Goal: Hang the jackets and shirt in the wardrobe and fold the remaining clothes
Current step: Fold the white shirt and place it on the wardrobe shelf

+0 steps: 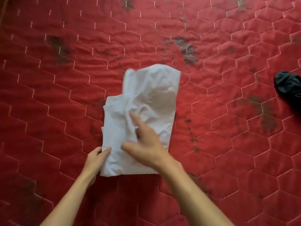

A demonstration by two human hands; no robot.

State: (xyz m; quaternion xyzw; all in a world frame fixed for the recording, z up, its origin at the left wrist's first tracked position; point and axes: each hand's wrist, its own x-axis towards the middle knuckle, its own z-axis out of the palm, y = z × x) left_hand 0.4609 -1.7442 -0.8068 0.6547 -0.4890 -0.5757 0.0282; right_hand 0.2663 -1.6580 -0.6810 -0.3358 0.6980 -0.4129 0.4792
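Left hand (pixel 96 159) pinches the white garment (pixel 151 95) — right hand (pixel 147 144) presses it, fingers spread.

Red quilted mattress surface (pixel 228 152) with pale stitched hexagon pattern fills whole view. Fabric slightly wrinkled, with faint sheen. Dark grey-black stains (pixel 186 47) scattered over it: large cluster above centre-right, one patch upper left, several near right side. Light soft and even, dimmer toward lower corners.

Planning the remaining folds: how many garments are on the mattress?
2. A white garment lies at the centre; a dark garment is bunched at the right edge, partly cropped. Others may be out of frame.
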